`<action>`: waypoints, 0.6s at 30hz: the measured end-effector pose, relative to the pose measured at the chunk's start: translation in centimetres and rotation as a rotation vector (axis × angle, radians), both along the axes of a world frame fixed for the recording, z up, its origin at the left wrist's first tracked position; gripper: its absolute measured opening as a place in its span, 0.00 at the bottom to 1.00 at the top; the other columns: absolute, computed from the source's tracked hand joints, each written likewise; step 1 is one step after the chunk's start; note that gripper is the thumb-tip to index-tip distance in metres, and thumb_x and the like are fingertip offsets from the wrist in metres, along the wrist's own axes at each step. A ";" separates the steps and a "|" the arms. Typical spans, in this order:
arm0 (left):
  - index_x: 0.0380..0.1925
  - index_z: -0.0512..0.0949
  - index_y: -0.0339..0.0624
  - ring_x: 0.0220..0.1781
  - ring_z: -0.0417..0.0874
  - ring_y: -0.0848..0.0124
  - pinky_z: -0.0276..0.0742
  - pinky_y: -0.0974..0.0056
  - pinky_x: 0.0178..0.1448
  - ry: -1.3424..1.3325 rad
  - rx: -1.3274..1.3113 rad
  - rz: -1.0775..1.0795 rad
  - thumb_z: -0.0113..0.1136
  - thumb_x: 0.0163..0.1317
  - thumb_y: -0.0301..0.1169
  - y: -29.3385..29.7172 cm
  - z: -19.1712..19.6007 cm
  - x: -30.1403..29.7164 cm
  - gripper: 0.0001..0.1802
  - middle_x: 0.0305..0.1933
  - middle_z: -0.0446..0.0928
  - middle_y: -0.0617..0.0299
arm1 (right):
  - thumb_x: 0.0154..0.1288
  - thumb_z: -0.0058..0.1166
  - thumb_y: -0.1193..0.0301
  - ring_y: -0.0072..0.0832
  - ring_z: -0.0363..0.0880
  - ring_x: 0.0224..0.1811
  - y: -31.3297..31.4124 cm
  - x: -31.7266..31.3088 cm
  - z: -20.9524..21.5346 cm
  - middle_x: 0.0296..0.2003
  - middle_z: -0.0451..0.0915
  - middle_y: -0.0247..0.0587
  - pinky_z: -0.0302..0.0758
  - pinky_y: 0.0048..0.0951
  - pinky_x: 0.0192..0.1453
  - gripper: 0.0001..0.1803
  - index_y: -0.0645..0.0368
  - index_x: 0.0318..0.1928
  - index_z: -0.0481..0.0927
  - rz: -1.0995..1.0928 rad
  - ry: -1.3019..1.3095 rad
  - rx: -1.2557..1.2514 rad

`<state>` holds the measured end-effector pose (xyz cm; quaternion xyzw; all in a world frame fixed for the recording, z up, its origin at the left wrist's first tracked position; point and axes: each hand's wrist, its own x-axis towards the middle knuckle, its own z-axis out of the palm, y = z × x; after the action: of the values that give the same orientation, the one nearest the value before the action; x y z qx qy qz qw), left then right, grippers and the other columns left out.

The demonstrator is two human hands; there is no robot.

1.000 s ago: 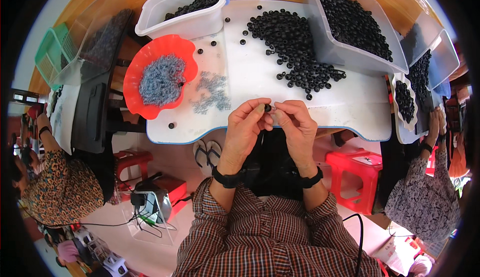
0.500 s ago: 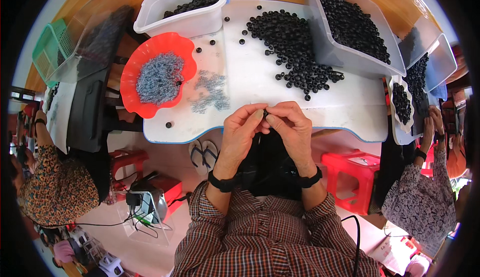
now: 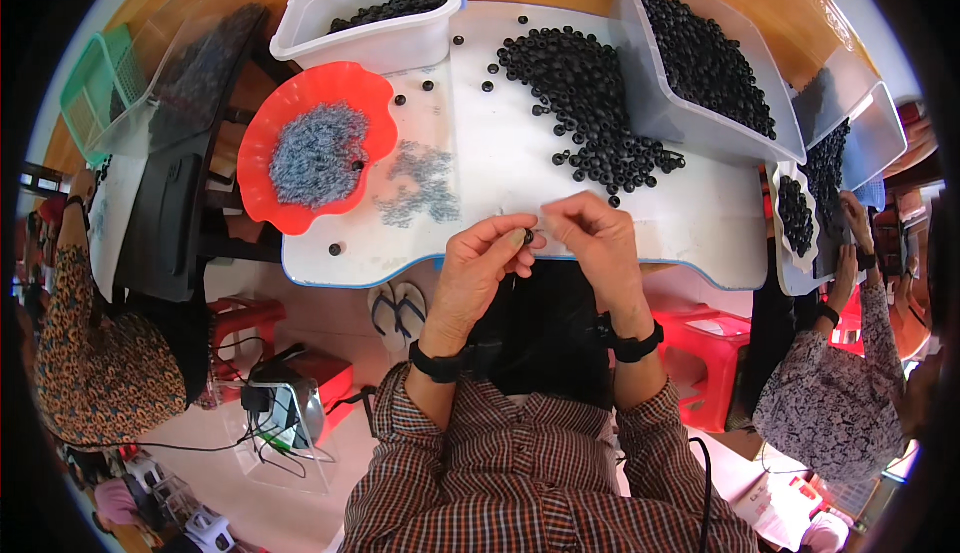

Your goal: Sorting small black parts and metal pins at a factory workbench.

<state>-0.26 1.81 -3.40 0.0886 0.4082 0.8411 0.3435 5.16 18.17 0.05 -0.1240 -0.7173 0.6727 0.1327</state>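
My left hand (image 3: 472, 271) pinches a small round black part (image 3: 528, 237) between thumb and fingers, just over the table's front edge. My right hand (image 3: 603, 243) is a little apart from it, thumb and forefinger pressed together; whatever is between those tips is too small to make out. A heap of similar black parts (image 3: 570, 78), ring-like with holes, lies on the white table (image 3: 490, 158) beyond my hands. To the left, a red scalloped dish (image 3: 262, 123) holds a mass of small silvery, spring-like pieces (image 3: 318, 153). More of these silvery pieces (image 3: 420, 183) lie scattered beside it.
A white tub (image 3: 375, 45) with black parts stands at the back left, a larger clear bin (image 3: 700, 123) at the back right. Loose black parts dot the table. Co-workers sit left (image 3: 110, 373) and right (image 3: 835, 393). Red stools (image 3: 705, 353) and slippers (image 3: 398, 315) are below.
My hands, earlier together on the black part, have come apart. My right hand has moved slightly right and up, while the part stays in my left fingers, which have turned.
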 end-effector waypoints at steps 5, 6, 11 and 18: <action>0.52 0.77 0.31 0.35 0.81 0.75 0.80 0.71 0.39 -0.039 0.015 0.004 0.53 0.70 0.27 0.0 -0.1 0.0 0.14 0.43 0.83 0.51 | 0.58 0.59 0.78 0.33 0.79 0.30 0.9 -3.0 0.7 0.32 0.77 0.42 0.74 0.30 0.32 0.04 0.61 0.36 0.83 -0.330 0.116 0.800; 0.52 0.77 0.31 0.35 0.81 0.75 0.80 0.71 0.39 -0.039 0.020 0.005 0.53 0.70 0.27 0.0 -0.1 0.0 0.14 0.43 0.83 0.51 | 0.58 0.58 0.79 0.37 0.78 0.35 1.2 -3.4 0.4 0.35 0.75 0.42 0.74 0.34 0.37 0.06 0.61 0.36 0.83 -0.335 0.082 0.891; 0.52 0.77 0.30 0.35 0.81 0.74 0.81 0.71 0.39 -0.086 0.057 0.022 0.52 0.71 0.26 -0.4 -0.5 -0.1 0.14 0.42 0.83 0.51 | 0.56 0.57 0.78 0.38 0.73 0.43 1.7 -5.2 -0.6 0.39 0.73 0.40 0.70 0.37 0.44 0.08 0.60 0.38 0.84 -0.299 0.026 1.245; 0.52 0.77 0.30 0.34 0.81 0.74 0.81 0.71 0.38 -0.098 0.069 0.019 0.52 0.71 0.27 -0.5 -0.4 -0.2 0.14 0.43 0.82 0.50 | 0.55 0.57 0.78 0.37 0.71 0.44 1.8 -5.7 -1.3 0.40 0.73 0.38 0.67 0.38 0.46 0.07 0.59 0.36 0.83 -0.291 -0.023 1.331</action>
<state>-0.44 1.27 -3.84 0.0553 0.3624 0.8613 0.3519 -0.51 19.97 -1.27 -0.1186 -0.9557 0.0620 0.2622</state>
